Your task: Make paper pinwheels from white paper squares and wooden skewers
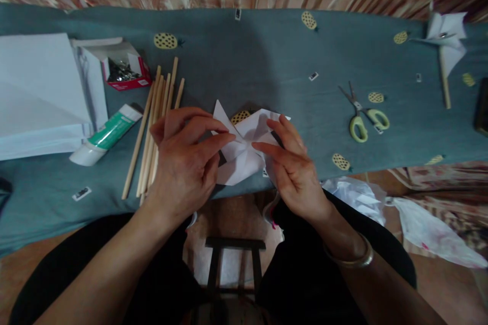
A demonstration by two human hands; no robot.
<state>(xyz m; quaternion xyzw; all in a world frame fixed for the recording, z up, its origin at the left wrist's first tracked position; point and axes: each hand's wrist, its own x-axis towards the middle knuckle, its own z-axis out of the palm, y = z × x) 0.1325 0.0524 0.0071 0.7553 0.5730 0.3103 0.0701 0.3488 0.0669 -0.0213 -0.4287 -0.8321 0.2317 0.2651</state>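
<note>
Teal cloth covers the tabletop [267,56], where both hands pinch a folded white paper pinwheel [244,144] at the near edge: left hand [183,162] and right hand [293,167] fingers press its centre. Blades look folded; wooden sticks [152,122] lie unattached beside 1 finished pinwheel [446,40].

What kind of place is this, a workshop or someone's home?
Probably a home craft corner. A cloth-covered table holds scissors, wooden sticks, a glue tube and a finished paper pinwheel, while both hands fold white paper. A curtain hangs behind.
</note>
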